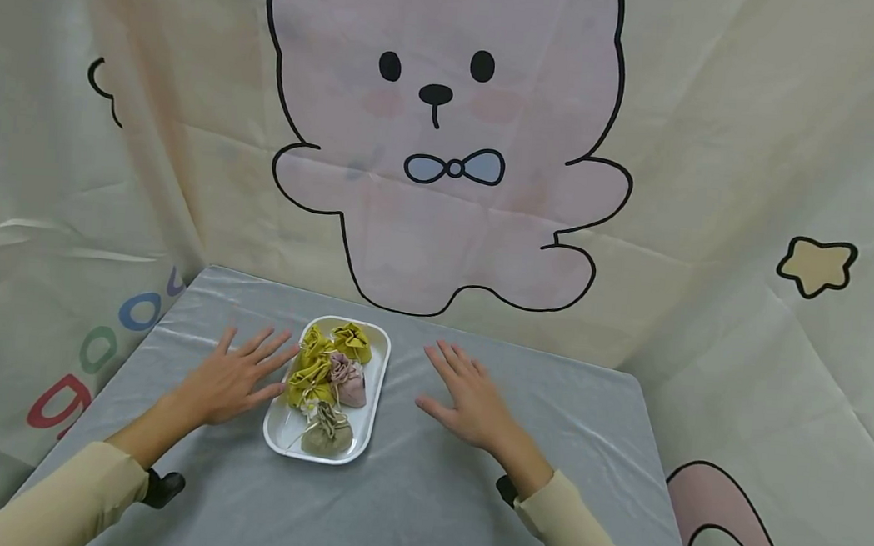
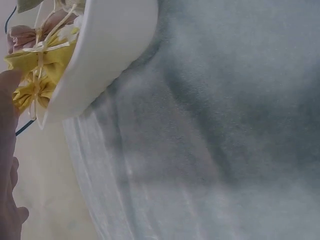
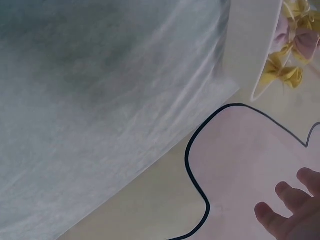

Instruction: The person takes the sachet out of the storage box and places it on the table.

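A white tray (image 1: 271,440) stands on the table, holding several small drawstring pouches. Mustard-yellow pouches (image 1: 310,382) fill its far and left side, a pink pouch (image 1: 351,385) sits at the right, and a grey-green pouch (image 1: 328,435) lies nearest the front. My left hand (image 1: 231,381) is spread beside the tray's left edge, its fingertips close to the rim and holding nothing. To the tray's right, my right hand (image 1: 474,405) is apart from it, fingers extended and nothing held. Both wrist views show the tray's side wall (image 2: 115,40) and some pouches.
A grey-blue cloth (image 1: 528,496) covers the table. Behind it hangs a pale curtain (image 1: 714,156) printed with a pink bear and a yellow star. Dark wrist straps (image 1: 162,490) show at the cuffs of the cream sleeves.
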Demonstrator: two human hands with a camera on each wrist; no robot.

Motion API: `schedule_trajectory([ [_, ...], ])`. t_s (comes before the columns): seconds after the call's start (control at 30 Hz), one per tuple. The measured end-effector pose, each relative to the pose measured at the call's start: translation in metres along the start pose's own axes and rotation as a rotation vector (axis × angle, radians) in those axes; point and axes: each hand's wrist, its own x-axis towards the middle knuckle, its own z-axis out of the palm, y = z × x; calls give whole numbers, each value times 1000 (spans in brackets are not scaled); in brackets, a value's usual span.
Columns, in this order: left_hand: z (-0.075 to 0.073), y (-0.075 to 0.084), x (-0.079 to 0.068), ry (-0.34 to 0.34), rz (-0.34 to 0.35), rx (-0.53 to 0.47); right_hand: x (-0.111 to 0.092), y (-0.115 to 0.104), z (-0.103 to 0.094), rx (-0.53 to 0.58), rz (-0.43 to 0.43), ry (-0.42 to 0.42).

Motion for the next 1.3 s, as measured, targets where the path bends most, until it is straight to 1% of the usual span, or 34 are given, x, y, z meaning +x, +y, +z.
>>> schedule_trajectory([
  [0.13,5,1,-2,-24,2,-14,5,-9,5,56,10,-40],
  [0.27,9,2,-4,-73,4,-28,10,-18,10,115,26,-74],
  [0.43,15,4,-8,-123,32,-60,15,-26,16,163,12,-99],
  [0.63,18,2,-10,-120,73,-61,18,-35,21,252,5,-122],
  [0.8,16,-2,-8,-119,99,-62,22,-42,26,313,-3,-153],
  [0.9,14,-4,-8,-133,108,-65,25,-48,30,331,-19,-175],
  [1.13,9,-4,-7,-168,93,-83,33,-61,42,361,-65,-218],
  [1.3,9,-2,-7,-150,117,-49,39,-69,50,384,-111,-232],
])
